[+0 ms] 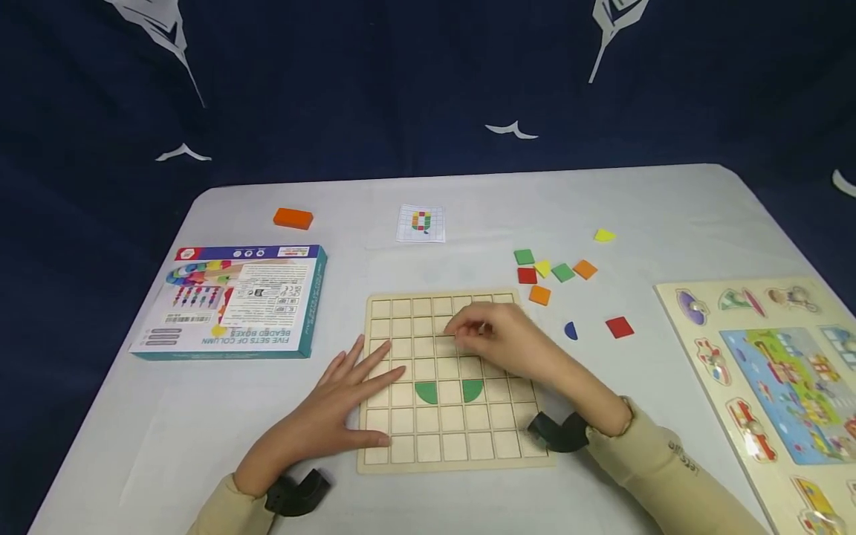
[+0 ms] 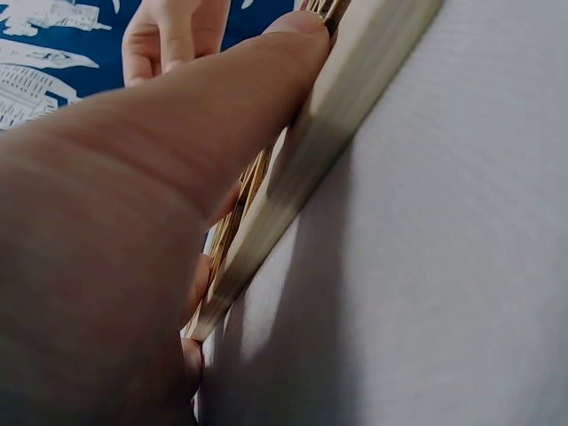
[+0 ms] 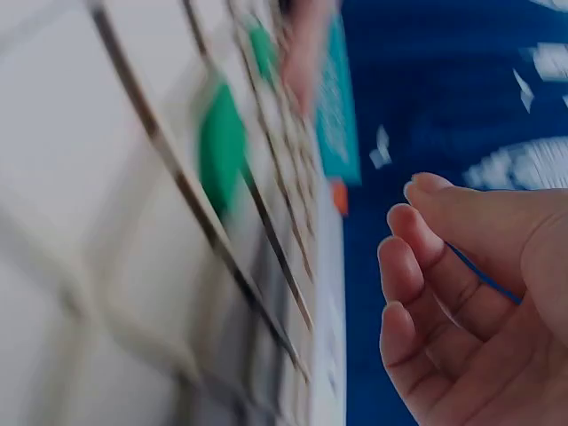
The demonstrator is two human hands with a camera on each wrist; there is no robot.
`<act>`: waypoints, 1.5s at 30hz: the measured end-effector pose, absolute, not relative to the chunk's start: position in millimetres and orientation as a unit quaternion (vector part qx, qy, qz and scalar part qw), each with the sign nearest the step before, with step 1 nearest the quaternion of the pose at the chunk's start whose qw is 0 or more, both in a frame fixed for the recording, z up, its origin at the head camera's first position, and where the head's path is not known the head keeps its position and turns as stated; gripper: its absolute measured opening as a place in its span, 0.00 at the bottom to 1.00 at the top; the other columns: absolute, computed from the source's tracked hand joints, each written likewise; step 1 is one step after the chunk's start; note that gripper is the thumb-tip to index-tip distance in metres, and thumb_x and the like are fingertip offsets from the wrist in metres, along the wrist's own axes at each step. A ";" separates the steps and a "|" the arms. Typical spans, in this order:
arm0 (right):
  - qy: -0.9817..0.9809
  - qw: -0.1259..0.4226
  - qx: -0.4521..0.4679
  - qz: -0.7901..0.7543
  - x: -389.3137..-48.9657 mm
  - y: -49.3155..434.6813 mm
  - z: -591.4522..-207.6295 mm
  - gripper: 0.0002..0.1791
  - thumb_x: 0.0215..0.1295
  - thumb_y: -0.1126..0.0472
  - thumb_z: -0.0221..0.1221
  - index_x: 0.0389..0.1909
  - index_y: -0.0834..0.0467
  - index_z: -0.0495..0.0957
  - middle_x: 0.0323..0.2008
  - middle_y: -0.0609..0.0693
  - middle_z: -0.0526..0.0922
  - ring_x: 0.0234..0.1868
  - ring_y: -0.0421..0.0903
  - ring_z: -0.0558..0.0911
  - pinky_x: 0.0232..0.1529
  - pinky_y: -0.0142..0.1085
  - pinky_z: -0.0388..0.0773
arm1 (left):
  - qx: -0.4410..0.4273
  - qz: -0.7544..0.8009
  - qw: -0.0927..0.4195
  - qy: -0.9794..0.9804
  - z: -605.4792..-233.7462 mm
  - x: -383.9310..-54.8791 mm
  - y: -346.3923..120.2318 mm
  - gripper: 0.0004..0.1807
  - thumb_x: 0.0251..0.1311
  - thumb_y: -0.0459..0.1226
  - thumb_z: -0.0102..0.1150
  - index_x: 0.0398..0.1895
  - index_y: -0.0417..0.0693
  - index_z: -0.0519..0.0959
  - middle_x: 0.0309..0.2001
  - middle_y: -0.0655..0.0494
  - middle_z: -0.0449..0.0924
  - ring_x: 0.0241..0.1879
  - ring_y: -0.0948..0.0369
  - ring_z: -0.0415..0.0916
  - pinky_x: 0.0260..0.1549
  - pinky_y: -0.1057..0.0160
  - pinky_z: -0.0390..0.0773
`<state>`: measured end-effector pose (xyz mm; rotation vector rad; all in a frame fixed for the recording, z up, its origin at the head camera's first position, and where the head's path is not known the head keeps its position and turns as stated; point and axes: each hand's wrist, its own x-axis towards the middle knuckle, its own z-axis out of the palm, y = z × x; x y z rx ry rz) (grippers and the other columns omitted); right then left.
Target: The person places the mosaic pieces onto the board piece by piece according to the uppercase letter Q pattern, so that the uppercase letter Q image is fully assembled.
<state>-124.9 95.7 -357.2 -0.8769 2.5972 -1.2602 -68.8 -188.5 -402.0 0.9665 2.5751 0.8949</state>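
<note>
A wooden grid board (image 1: 441,447) lies in front of the person, with two green quarter-circle pieces (image 1: 472,391) in separate squares. My left hand (image 1: 348,405) rests across the board's left side, fingers spread and straight. In the left wrist view its thumb (image 2: 222,106) reaches over the board's thick edge (image 2: 293,177). Over the upper middle of the grid is my right hand (image 1: 501,338), its fingers curled. The right wrist view puts the thumb (image 3: 497,217) close against the index fingertip. No piece shows there, and I cannot tell whether one is hidden between them.
Loose coloured pieces lie right of the board, among them a red square (image 1: 620,327) and a blue half-circle (image 1: 571,331). A pattern card (image 1: 420,224) lies behind. At left are a bead-set box (image 1: 267,297) and orange block (image 1: 293,218); at right, a picture puzzle (image 1: 769,386).
</note>
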 end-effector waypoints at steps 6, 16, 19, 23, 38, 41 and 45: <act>0.876 0.013 -0.172 -0.450 -151.7 141.0 -351.0 0.07 0.60 0.68 0.61 0.39 0.62 0.82 0.34 0.50 0.82 0.33 0.45 0.77 0.32 0.35 0.74 | 0.320 0.304 0.120 0.889 -402.6 -65.6 -194.3 0.48 0.43 0.55 0.70 0.70 0.57 0.61 0.74 0.57 0.40 0.70 0.49 0.25 0.62 0.42 0.33; 0.891 0.055 -0.022 -0.450 -169.1 179.2 -366.8 0.12 0.65 0.62 0.58 0.45 0.65 0.79 0.38 0.59 0.81 0.39 0.51 0.76 0.40 0.38 0.71 | 0.320 0.305 0.111 0.890 -405.5 -59.4 -198.4 0.48 0.43 0.55 0.70 0.70 0.57 0.60 0.74 0.56 0.40 0.70 0.48 0.25 0.62 0.41 0.33; 0.908 0.055 -0.024 -0.415 -170.8 184.5 -374.7 0.11 0.64 0.64 0.59 0.43 0.65 0.80 0.39 0.58 0.81 0.40 0.51 0.77 0.40 0.38 0.72 | 0.321 0.312 0.113 0.887 -406.2 -59.2 -196.8 0.48 0.43 0.55 0.69 0.70 0.57 0.60 0.74 0.56 0.40 0.70 0.48 0.26 0.61 0.41 0.33; 0.921 0.043 -0.030 -0.387 -169.7 186.9 -381.9 0.09 0.60 0.65 0.61 0.41 0.65 0.81 0.35 0.56 0.81 0.37 0.50 0.76 0.39 0.40 0.71 | 0.328 0.316 0.111 0.883 -406.0 -60.1 -194.3 0.48 0.44 0.54 0.70 0.70 0.56 0.61 0.74 0.55 0.41 0.70 0.48 0.26 0.61 0.40 0.33; 0.940 0.012 -0.054 -0.336 -166.4 182.3 -381.6 0.11 0.53 0.70 0.65 0.38 0.63 0.78 0.28 0.55 0.75 0.30 0.50 0.70 0.29 0.39 0.67 | 0.332 0.314 0.117 0.882 -402.5 -65.6 -190.0 0.48 0.43 0.54 0.70 0.70 0.56 0.61 0.74 0.55 0.41 0.70 0.48 0.26 0.62 0.42 0.32; 0.938 -0.003 -0.059 -0.340 -164.7 182.7 -378.8 0.08 0.54 0.71 0.64 0.35 0.63 0.78 0.27 0.54 0.78 0.30 0.50 0.74 0.32 0.40 0.70 | 0.333 0.313 0.117 0.882 -402.4 -66.7 -189.3 0.48 0.43 0.55 0.69 0.70 0.57 0.61 0.74 0.55 0.41 0.70 0.49 0.26 0.62 0.42 0.32; 0.933 -0.028 -0.066 -0.354 -161.1 182.0 -370.7 0.04 0.56 0.71 0.63 0.32 0.63 0.79 0.28 0.54 0.81 0.30 0.49 0.79 0.34 0.40 0.74 | 0.333 0.311 0.119 0.882 -402.3 -68.1 -188.6 0.48 0.43 0.56 0.69 0.70 0.58 0.61 0.74 0.56 0.41 0.70 0.49 0.26 0.62 0.42 0.33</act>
